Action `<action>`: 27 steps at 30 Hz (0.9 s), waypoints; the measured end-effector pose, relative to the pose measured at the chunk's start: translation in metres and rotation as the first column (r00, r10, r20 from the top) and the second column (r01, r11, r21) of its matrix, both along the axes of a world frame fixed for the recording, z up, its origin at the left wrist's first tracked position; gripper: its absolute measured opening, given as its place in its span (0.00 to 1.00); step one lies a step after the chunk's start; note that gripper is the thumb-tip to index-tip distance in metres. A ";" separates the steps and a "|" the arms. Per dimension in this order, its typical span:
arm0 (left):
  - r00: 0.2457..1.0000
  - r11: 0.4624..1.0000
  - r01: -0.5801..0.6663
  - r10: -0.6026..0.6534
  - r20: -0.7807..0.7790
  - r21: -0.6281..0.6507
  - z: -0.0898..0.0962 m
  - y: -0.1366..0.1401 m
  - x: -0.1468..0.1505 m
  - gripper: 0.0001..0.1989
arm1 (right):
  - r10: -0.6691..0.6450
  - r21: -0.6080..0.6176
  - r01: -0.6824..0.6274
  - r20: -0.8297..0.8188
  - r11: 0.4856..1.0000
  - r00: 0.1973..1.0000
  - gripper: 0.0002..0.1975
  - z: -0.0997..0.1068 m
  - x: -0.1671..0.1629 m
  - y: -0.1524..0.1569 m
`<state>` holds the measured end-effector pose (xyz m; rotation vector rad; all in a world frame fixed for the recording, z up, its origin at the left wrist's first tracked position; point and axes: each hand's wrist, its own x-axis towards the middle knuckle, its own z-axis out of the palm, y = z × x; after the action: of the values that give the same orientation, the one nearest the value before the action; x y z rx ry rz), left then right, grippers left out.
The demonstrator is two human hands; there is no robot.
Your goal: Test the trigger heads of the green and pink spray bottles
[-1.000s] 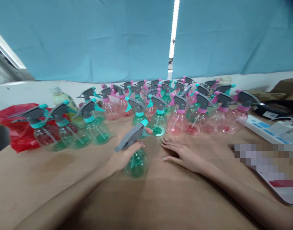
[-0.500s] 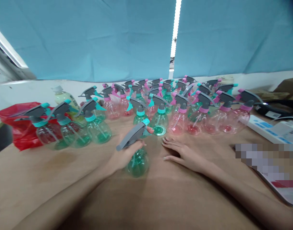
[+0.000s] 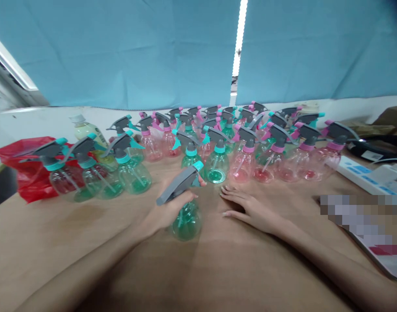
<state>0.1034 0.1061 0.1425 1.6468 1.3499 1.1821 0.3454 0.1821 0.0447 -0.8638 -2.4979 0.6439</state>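
Note:
My left hand (image 3: pixel 172 210) is wrapped round the neck of a green spray bottle (image 3: pixel 186 223) with a grey and turquoise trigger head. One finger lies by the turquoise trigger, and the nozzle points away to the right. My right hand (image 3: pixel 247 206) rests flat on the wooden table (image 3: pixel 218 277), fingers stretched out and nothing in them. Just beyond it stand another green spray bottle (image 3: pixel 217 167) and a pink spray bottle (image 3: pixel 241 167). Three green spray bottles with turquoise collars, one of them the nearest bottle (image 3: pixel 135 175), stand to the left of my left hand.
Several more green and pink spray bottles crowd the back. A red plastic bag (image 3: pixel 31 173) and a pale yellow bottle (image 3: pixel 92 132) are at the left. At the right lie a white power strip (image 3: pixel 361 173), a black cable or band (image 3: pixel 364 151) and a partly blurred flat device (image 3: pixel 388 262).
Both hands stay almost where they were, with the left still round the green spray bottle. The view has shifted very slightly.

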 end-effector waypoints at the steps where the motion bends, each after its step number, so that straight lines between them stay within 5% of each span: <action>1: 1.000 1.000 -0.011 0.011 -0.003 0.001 0.001 0.000 0.001 0.11 | 0.001 -0.001 -0.001 0.002 1.000 1.000 0.31 0.000 0.000 0.000; 11: 0.998 0.998 0.046 -0.047 0.042 0.040 0.005 0.000 0.002 0.04 | 0.009 0.001 -0.009 0.038 1.000 0.999 0.32 -0.003 0.000 0.002; 19: 0.999 0.999 -0.023 0.022 -0.048 -0.025 0.000 0.002 -0.002 0.09 | -0.010 0.014 0.010 0.041 1.000 0.999 0.32 0.000 -0.001 0.000; 27: 0.999 0.999 0.038 -0.038 0.000 0.024 0.015 -0.004 0.014 0.19 | -0.020 0.001 0.020 0.042 1.000 0.999 0.32 -0.002 0.000 0.000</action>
<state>0.1177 0.1017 0.1570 1.6817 1.3026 1.1809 0.3454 0.1824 0.0430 -0.9101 -2.5236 0.6241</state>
